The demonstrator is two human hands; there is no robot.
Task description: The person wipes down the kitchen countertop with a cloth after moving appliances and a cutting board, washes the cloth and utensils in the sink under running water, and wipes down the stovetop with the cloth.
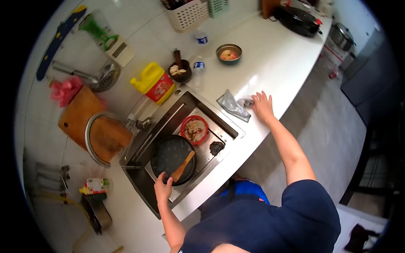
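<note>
In the sink sits a dark round pan with a wooden spatula lying in it. My left hand grips the pan at its near rim, thumb and forefinger at the edge. My right hand is over the counter, fingers stretched out, beside a small crumpled greyish thing whose kind I cannot make out. Left of that lies a grey plastic packet. Behind the pan, a red bowl holds pale food scraps. A dark scouring pad rests on the sink's ledge.
Over the sink arches a faucet. Behind stand a yellow jug, a dark mortar with garlic and a water bottle. A metal bowl sits farther along the counter. A cutting board leans at the wall.
</note>
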